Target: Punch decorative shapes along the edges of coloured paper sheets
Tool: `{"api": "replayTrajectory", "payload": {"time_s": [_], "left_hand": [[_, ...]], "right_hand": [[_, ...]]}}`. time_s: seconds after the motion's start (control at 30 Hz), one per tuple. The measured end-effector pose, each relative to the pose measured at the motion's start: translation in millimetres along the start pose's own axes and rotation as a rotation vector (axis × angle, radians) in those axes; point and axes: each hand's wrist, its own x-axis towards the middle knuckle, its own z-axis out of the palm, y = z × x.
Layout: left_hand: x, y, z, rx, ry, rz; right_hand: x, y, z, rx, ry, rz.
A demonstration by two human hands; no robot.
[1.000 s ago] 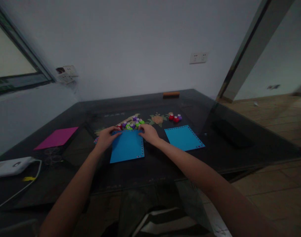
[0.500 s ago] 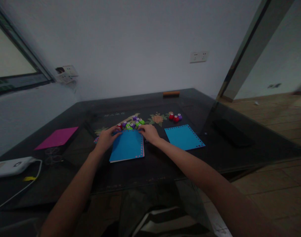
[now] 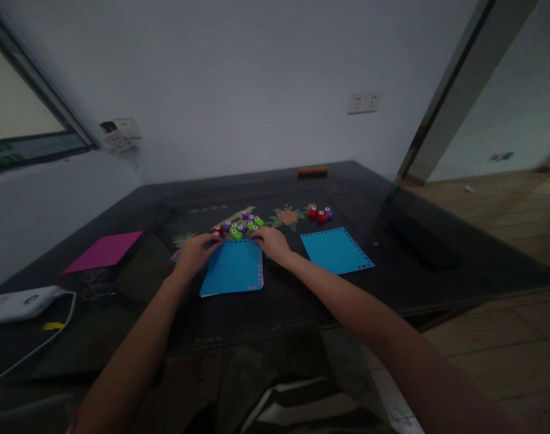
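A blue sheet with a row of small holes along its top and right edges lies on the dark table, a paler layer peeking out beneath it. At its far left corner, my left hand pinches the edge between thumb and fingers. My right hand grips the far right corner in the same way. Just beyond that edge sits a cluster of small round pieces in red, purple and green, each with a white eye-like spot. To the right lies a second blue sheet, also with edge holes.
Three more eyed pieces sit beyond the right sheet. A magenta sheet and a white power strip with its cable are at left. A dark oblong object lies at right, an orange-brown bar at the back.
Both hands stay at the sheet's far corners, with only a tiny shift. The sheet has hardly moved, and the other things lie as before.
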Motion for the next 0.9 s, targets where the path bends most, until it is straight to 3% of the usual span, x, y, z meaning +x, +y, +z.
{"api": "replayTrajectory", "payload": {"time_s": [0.67,0.8,0.9], "left_hand": [[0.2,3.3,-4.6,-0.015,0.057,-0.018],[0.5,4.0,-6.0,-0.062,0.082,-0.115],[1.2,4.4,-7.1,-0.126,0.095,-0.178]], "right_hand": [[-1.4,3.3,3.3,-0.034,-0.032,-0.03],[1.5,4.8,1.5,0.071,0.004,0.02],[5.3,7.5,0.3,0.291,0.037,0.107]]}}
